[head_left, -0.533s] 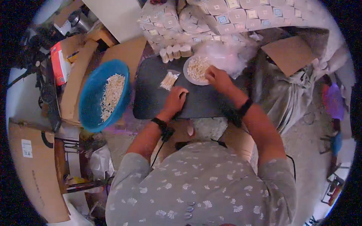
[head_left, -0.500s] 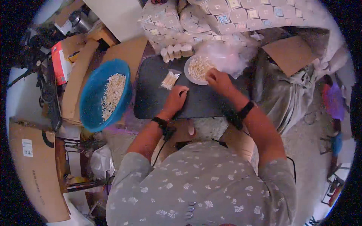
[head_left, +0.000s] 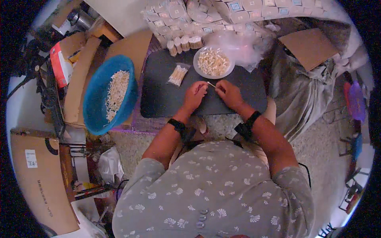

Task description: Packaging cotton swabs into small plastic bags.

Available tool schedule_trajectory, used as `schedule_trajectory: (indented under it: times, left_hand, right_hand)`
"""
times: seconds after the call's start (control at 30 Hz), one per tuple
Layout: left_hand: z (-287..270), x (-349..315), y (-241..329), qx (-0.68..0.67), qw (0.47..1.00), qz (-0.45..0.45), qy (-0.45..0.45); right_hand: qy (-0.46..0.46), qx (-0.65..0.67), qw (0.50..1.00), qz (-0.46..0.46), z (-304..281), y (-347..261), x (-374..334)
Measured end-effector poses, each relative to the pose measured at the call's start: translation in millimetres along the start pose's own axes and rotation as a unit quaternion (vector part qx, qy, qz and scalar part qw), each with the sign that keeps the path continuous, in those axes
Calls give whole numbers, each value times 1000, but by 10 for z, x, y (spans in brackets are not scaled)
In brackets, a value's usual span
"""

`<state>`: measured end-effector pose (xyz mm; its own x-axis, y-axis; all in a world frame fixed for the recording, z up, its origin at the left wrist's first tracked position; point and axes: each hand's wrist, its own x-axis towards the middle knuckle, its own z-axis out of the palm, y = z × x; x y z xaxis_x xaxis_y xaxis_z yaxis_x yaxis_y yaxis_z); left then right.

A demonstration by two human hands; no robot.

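Note:
A single cotton swab [head_left: 211, 84] spans the small gap between my hands above the dark table. Its right end is pinched in the fingers of my right hand [head_left: 231, 95]. My left hand [head_left: 194, 97] is closed, its fingertips right by the swab's other end; whatever lies inside those fingers is hidden. Just beyond my hands stands a white bowl [head_left: 196, 68] heaped with loose cotton swabs [head_left: 213, 62]. A clear packet of cotton swabs [head_left: 178, 74] lies on the table beyond my left hand.
Several bundled rolls of swabs [head_left: 184, 43] stand at the table's [head_left: 158, 99] far edge, beside a crumpled clear plastic bag [head_left: 246, 49]. On the left, a blue basin [head_left: 90, 99] holds many loose swabs, with cardboard [head_left: 85, 81] around it. Grey cloth [head_left: 297, 99] hangs at the right.
My right hand has come out of the bowl toward me, bringing a cotton swab close to my left hand. My left hand has shifted slightly right. The view has tilted a little.

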<state>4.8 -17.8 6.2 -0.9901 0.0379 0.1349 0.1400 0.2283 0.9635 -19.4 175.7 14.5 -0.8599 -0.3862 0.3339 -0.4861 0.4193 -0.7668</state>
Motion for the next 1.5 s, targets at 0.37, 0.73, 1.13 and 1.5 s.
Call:
schedule_trajectory:
  times: [0.37, 0.73, 1.13, 1.5]
  left_hand:
    - [-7, 21, 31, 61, 998, -6, 3]
    - [64, 47, 3, 253, 941, 223, 11]
    - [73, 0, 60, 137, 985, 109, -3]
    - [-12, 70, 16, 128, 979, 157, -10]
  right_hand:
    - [-14, -52, 998, -22, -12, 3, 6]
    - [-16, 178, 981, 76, -54, 91, 31]
    - [-43, 63, 997, 30, 30, -15, 5]
    - [-39, -138, 989, -41, 202, -32, -18]
